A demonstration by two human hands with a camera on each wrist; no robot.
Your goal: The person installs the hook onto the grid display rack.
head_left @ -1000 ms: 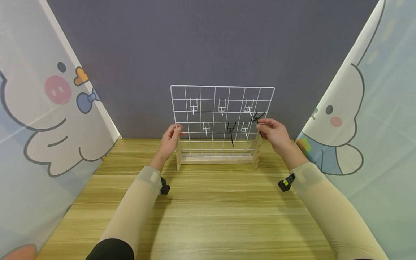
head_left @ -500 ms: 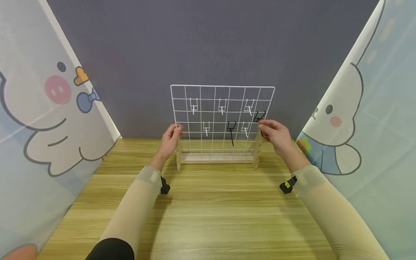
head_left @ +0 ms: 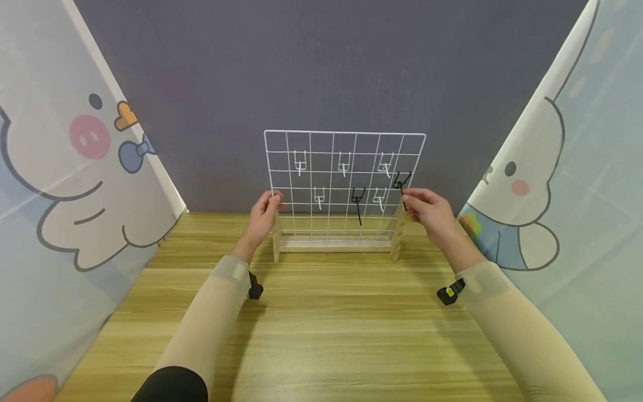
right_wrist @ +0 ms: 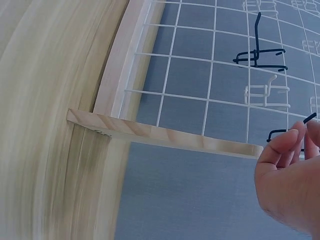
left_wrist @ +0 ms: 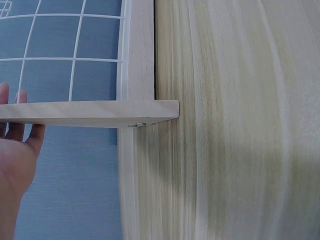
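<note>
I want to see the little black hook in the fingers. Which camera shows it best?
The head view: the black hook shows almost whole at the white grid's right edge, pinched by the right hand. The right wrist view shows only bits of it behind the fingertips. The left wrist view misses it.

A grey wall [head_left: 321,67] rises behind the wooden table [head_left: 321,335], between cartoon curtains [head_left: 60,184].

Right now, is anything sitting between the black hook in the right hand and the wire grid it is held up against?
Nothing visible. The right hand pinches the black hook at the right edge of the white wire grid, with no object between them. The nearest things are a white hook above-left and another lower left, both beside it.
</note>
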